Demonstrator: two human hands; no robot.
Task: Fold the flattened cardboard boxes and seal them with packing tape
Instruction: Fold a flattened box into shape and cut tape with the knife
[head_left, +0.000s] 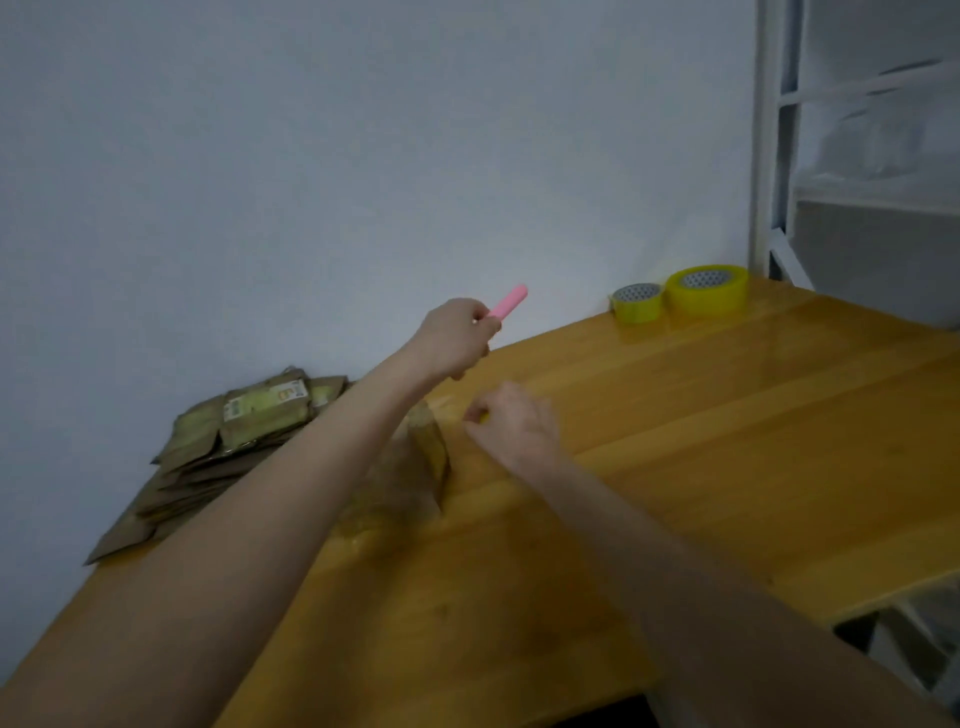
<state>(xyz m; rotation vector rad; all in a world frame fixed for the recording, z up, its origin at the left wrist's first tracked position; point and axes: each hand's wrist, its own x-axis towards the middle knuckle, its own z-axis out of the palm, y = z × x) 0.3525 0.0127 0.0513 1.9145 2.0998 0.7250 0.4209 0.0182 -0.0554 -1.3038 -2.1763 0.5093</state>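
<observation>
Two yellow packing-tape rolls (706, 291) wait; left grip (457, 332) clamps a pink plastic cutter (509, 301), right grip (514, 428) (state I cannot tell) beside the light, bendy brown cardboard box (431, 457) on the counter (727, 441); I'd hold its creases.

Pink plastic stick (508, 301), two yellow tape rolls (707, 289) with dotted grey cores, brown flattened cardboard stack (228, 447), honey-orange wooden counter (727, 441).

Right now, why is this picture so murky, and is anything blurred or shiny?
Head view: dim, greyish light. Head view: box and right hand smeared by blur, pink tool in the left hand clearer. Head view: pale sheen on the table by the big tape roll.
</observation>
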